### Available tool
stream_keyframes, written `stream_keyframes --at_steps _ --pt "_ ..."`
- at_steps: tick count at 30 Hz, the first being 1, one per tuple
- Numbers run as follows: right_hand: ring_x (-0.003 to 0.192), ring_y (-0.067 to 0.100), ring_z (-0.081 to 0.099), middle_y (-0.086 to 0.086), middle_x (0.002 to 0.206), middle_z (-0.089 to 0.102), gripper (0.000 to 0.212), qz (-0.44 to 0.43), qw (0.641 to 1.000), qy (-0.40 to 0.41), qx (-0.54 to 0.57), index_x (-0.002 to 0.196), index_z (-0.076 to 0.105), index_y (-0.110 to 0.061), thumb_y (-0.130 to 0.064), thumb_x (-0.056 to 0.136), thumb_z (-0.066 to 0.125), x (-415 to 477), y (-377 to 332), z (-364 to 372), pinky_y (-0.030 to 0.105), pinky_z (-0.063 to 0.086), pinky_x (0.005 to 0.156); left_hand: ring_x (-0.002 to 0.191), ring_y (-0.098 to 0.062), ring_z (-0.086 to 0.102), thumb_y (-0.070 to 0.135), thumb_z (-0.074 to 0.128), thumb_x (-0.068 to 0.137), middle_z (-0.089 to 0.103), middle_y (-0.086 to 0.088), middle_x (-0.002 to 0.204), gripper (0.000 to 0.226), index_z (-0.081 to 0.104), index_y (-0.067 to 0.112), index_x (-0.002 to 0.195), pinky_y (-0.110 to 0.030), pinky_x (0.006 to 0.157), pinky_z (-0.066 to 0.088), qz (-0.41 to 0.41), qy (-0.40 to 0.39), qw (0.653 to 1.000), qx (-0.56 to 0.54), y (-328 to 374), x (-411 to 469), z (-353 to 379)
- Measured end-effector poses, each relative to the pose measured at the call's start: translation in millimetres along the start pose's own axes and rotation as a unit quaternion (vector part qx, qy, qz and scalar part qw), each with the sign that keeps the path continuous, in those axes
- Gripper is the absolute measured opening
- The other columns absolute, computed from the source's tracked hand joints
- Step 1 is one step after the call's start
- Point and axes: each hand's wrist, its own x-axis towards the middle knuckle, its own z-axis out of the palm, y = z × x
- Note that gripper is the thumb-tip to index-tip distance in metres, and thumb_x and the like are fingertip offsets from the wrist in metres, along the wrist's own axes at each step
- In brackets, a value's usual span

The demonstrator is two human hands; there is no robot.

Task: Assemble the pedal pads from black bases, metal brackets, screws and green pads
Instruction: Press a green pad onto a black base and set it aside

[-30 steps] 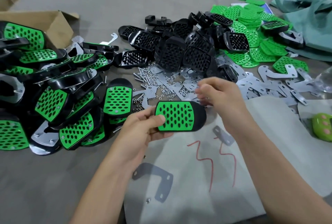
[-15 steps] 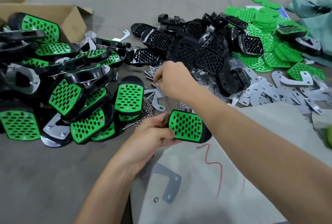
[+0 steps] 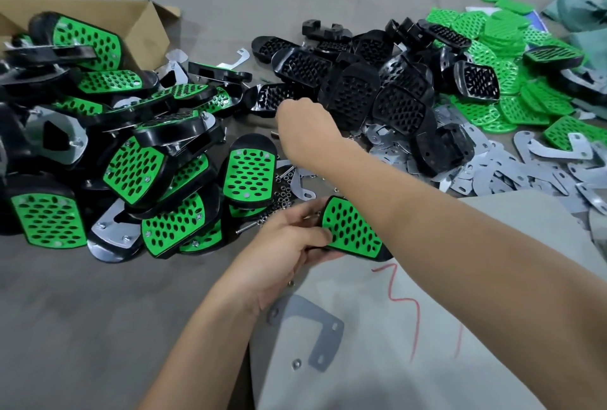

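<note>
My left hand (image 3: 285, 242) grips a black base with a green pad (image 3: 353, 232) set in it, held just above the table at centre. My right hand (image 3: 303, 124) reaches across to the left, fingers curled down over the loose screws and nuts (image 3: 282, 191); what the fingertips hold is hidden. Bare black bases (image 3: 368, 87) are heaped behind it. Loose green pads (image 3: 502, 58) lie at the back right, metal brackets (image 3: 512, 166) to the right.
Finished pedals (image 3: 131, 166) pile up on the left, in front of a cardboard box (image 3: 138, 22). One bracket (image 3: 315, 330) and a nut (image 3: 296, 364) lie on a grey sheet (image 3: 427, 344) near me.
My right hand has swung from right of the held pedal across to the screws on the left and a little farther away. The left hand keeps hold of the pedal.
</note>
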Motion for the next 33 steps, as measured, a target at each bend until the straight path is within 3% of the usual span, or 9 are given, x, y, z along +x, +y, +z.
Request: stream_keyframes --at_steps 3,5,7,13,18,22,28,33 --pt "0.085 0.034 0.069 0.013 0.085 0.062 0.024 0.045 0.996 0.015 0.08 0.092 0.072 -0.013 0.003 0.082 0.056 -5.9 13.7 -11.3 0.035 0.058 0.073 0.1 -0.031 0.075 -0.022 0.044 0.091 0.076 -0.017 0.109 0.046 0.073 0.01 0.109 -0.038 0.082 0.063 0.011 0.009 1.0 -0.007 -1.5 -0.4 0.5" --pt "0.07 0.018 0.072 0.004 0.08 0.073 0.03 0.084 0.981 0.038 0.171 0.077 0.075 -0.027 -0.001 0.083 0.061 -19.5 27.3 -26.0 0.024 0.06 0.066 0.101 -0.031 0.074 -0.021 0.046 0.091 0.076 -0.016 0.108 0.044 0.072 0.008 0.11 -0.038 0.084 0.063 0.02 0.001 1.0 0.008 -0.5 -1.5 0.4" --pt "0.06 0.009 0.072 -0.005 0.067 0.074 0.031 0.114 0.953 0.067 0.271 0.068 0.075 -0.028 -0.001 0.08 0.067 -45.5 40.1 -43.1 0.02 0.058 0.06 0.102 -0.031 0.074 -0.019 0.049 0.092 0.076 -0.016 0.109 0.04 0.07 0.006 0.114 -0.038 0.086 0.062 0.025 0.0 0.999 0.019 1.1 -2.2 0.4" --pt "0.055 0.023 0.072 0.005 0.061 0.073 0.019 0.148 0.884 0.051 0.44 0.073 0.078 -0.018 0.0 0.073 0.077 -136.4 53.3 -54.4 0.032 0.06 0.059 0.09 -0.026 0.075 -0.007 0.056 0.094 0.076 -0.016 0.106 0.025 0.067 -0.001 0.115 -0.027 0.073 0.061 0.052 -0.005 0.998 0.026 4.9 -0.5 8.0" --pt "0.051 0.02 0.066 0.008 0.061 0.073 0.024 0.165 0.839 0.084 0.511 0.071 0.077 -0.013 0.011 0.073 0.079 -166.0 57.3 -48.2 0.028 0.056 0.055 0.096 -0.031 0.07 -0.003 0.059 0.093 0.073 -0.025 0.114 0.027 0.068 -0.002 0.119 -0.031 0.081 0.061 0.065 -0.001 0.997 0.049 -0.8 -0.2 16.6" --pt "0.054 0.015 0.069 -0.001 0.063 0.074 0.028 0.183 0.859 0.099 0.468 0.066 0.076 -0.021 0.005 0.073 0.082 -169.5 49.1 -39.4 0.035 0.061 0.06 0.093 -0.029 0.071 -0.005 0.058 0.094 0.074 -0.024 0.107 0.026 0.071 -0.001 0.117 -0.031 0.077 0.062 0.087 -0.007 0.994 0.06 -4.6 -2.7 21.3" --pt "0.06 0.005 0.069 -0.017 0.066 0.071 0.025 0.154 0.929 0.135 0.307 0.062 0.074 -0.032 -0.01 0.072 0.083 -169.6 41.6 -38.0 0.025 0.056 0.063 0.09 -0.025 0.07 -0.007 0.056 0.096 0.074 -0.015 0.1 0.028 0.074 0.006 0.112 -0.032 0.079 0.062 0.114 0.011 0.99 0.087 -7.9 -5.8 24.2" --pt "0.059 0.016 0.06 -0.003 0.06 0.066 0.012 0.088 0.976 0.119 0.159 0.069 0.071 -0.024 -0.014 0.074 0.071 -168.3 30.3 -51.7 0.029 0.052 0.053 0.083 -0.016 0.071 -0.011 0.055 0.096 0.077 -0.008 0.095 0.036 0.075 0.015 0.112 -0.032 0.079 0.062 0.146 0.024 0.982 0.122 -8.1 -7.8 30.9"
